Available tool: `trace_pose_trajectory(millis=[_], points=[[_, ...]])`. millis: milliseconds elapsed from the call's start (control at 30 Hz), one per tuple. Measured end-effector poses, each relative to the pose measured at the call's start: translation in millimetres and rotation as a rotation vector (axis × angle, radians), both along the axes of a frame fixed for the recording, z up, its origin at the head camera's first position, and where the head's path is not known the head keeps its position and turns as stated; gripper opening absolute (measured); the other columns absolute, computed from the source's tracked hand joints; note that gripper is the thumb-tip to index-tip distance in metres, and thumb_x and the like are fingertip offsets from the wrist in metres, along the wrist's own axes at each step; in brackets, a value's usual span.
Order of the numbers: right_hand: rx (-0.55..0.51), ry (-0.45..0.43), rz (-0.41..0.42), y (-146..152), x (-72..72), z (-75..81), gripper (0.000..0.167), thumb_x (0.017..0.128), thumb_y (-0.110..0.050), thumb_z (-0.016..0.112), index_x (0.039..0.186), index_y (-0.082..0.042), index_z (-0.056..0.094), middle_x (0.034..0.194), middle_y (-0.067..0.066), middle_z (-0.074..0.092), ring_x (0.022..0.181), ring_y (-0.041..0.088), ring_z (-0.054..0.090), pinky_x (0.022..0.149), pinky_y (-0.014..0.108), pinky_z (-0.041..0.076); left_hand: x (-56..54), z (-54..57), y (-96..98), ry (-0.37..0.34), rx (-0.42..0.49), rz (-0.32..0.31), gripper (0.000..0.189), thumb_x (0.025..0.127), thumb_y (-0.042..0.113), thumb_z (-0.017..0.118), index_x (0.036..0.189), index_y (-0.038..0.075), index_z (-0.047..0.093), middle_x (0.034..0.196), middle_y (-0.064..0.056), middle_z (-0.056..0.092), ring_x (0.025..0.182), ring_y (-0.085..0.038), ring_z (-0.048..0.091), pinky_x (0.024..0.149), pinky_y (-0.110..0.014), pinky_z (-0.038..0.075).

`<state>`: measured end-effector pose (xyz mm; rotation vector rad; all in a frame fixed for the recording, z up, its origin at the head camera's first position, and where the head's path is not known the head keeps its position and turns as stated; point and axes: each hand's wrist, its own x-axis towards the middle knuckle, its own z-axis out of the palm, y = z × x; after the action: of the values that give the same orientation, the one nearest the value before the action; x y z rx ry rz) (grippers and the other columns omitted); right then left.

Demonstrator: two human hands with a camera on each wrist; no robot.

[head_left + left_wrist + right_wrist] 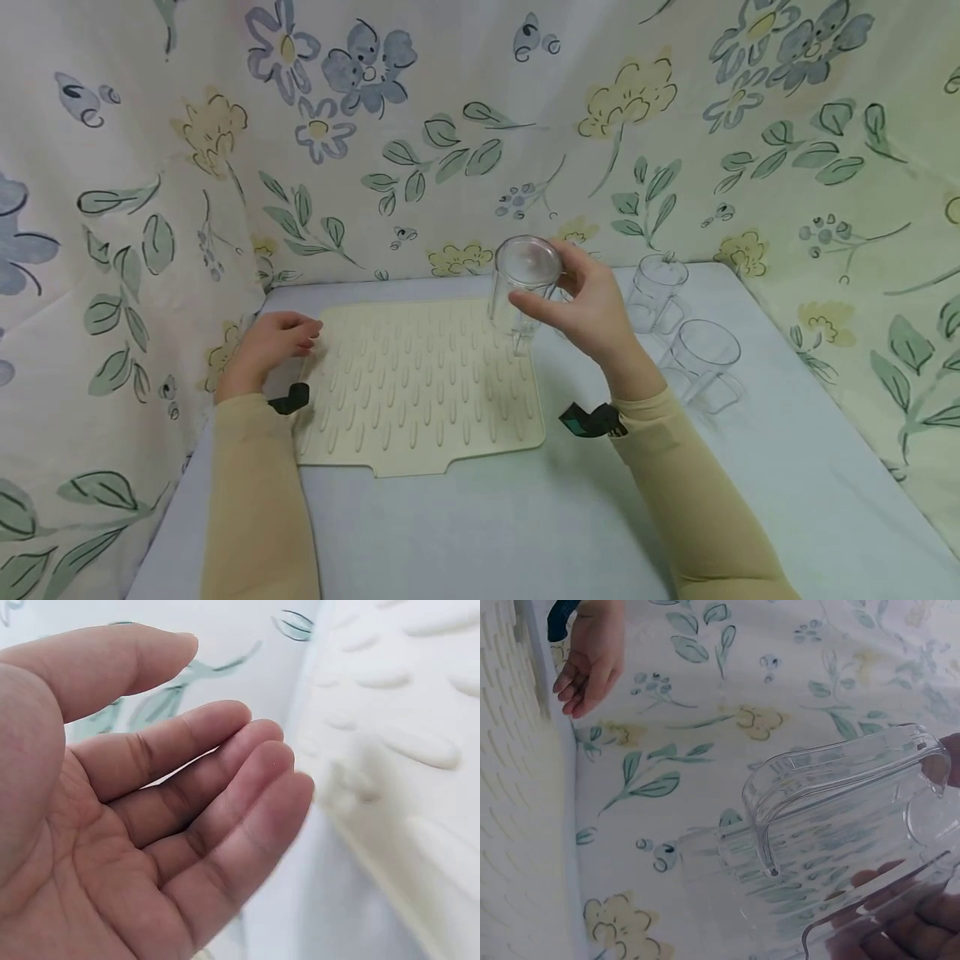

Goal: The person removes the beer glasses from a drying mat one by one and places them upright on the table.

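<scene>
My right hand (pixel 588 312) grips a clear mug (pixel 527 260) by its side, thumb on the near side. The mug is upside down, its base facing up, above the far right corner of a cream ridged drying mat (pixel 420 375). In the right wrist view the handle (pixel 832 761) of this mug shows, with fingers seen through the clear wall. My left hand (pixel 272 346) is at the mat's far left edge, fingers loosely bent and holding nothing. The left wrist view shows its bare palm (pixel 97 877) beside the mat; whether it touches the mat I cannot tell.
Two more clear mugs, a far one (pixel 657 292) and a nearer one (pixel 701 354), stand on the white tabletop (pixel 465 533) to the right of my right hand. A flower-patterned cloth (pixel 450 125) hangs behind and along both sides.
</scene>
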<state>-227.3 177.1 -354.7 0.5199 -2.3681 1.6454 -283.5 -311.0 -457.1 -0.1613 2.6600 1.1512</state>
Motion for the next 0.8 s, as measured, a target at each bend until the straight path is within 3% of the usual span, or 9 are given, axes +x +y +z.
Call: trace_pose_trajectory(millis=[200, 367, 567, 700, 800], points=[[0.019, 0.0, -0.006, -2, -1.6, -1.6, 0.07, 0.089, -0.031, 0.093, 0.153, -0.018, 0.066, 0.143, 0.002, 0.071, 0.128, 0.023, 0.07, 0.111, 0.046, 0.057, 9.5, 24.9, 4.2, 0.063, -0.031, 0.024, 0.07, 0.112, 0.061, 0.055, 0.154, 0.005, 0.06, 0.153, -0.025, 0.061, 0.131, -0.044, 0.069, 0.118, -0.067, 0.052], [0.034, 0.001, -0.001, -4, -1.0, -1.3, 0.072, 0.089, -0.033, 0.093, 0.153, -0.018, 0.065, 0.143, 0.002, 0.071, 0.128, 0.024, 0.07, 0.109, 0.046, 0.058, 18.7, 46.5, 13.1, 0.159, -0.042, 0.069, 0.072, 0.111, 0.063, 0.056, 0.157, 0.008, 0.058, 0.15, -0.022, 0.063, 0.125, -0.041, 0.069, 0.112, -0.061, 0.058], [0.039, 0.024, 0.02, -6, -1.4, -2.9, 0.07, 0.088, -0.033, 0.093, 0.151, -0.017, 0.066, 0.142, 0.003, 0.071, 0.128, 0.024, 0.072, 0.109, 0.04, 0.06, 31.8, 74.9, 29.1, 0.31, -0.052, 0.126, 0.079, 0.108, 0.071, 0.054, 0.162, 0.014, 0.057, 0.146, -0.016, 0.068, 0.119, -0.036, 0.074, 0.106, -0.059, 0.058], [0.045, 0.024, 0.027, -8, -1.7, -3.9, 0.07, 0.088, -0.034, 0.094, 0.15, -0.017, 0.067, 0.142, 0.002, 0.071, 0.129, 0.023, 0.071, 0.11, 0.042, 0.061, 39.9, 90.0, 38.2, 0.393, -0.065, 0.12, 0.077, 0.107, 0.071, 0.055, 0.161, 0.016, 0.059, 0.147, -0.014, 0.069, 0.123, -0.035, 0.071, 0.099, -0.051, 0.055], [0.05, 0.017, 0.026, -9, -1.5, -5.3, 0.071, 0.088, -0.035, 0.094, 0.151, -0.016, 0.066, 0.142, 0.003, 0.071, 0.13, 0.024, 0.071, 0.112, 0.045, 0.061, 47.3, 99.5, 46.1, 0.436, -0.066, 0.116, 0.075, 0.107, 0.07, 0.056, 0.16, 0.016, 0.06, 0.151, -0.013, 0.068, 0.13, -0.035, 0.067, 0.102, -0.053, 0.055]])
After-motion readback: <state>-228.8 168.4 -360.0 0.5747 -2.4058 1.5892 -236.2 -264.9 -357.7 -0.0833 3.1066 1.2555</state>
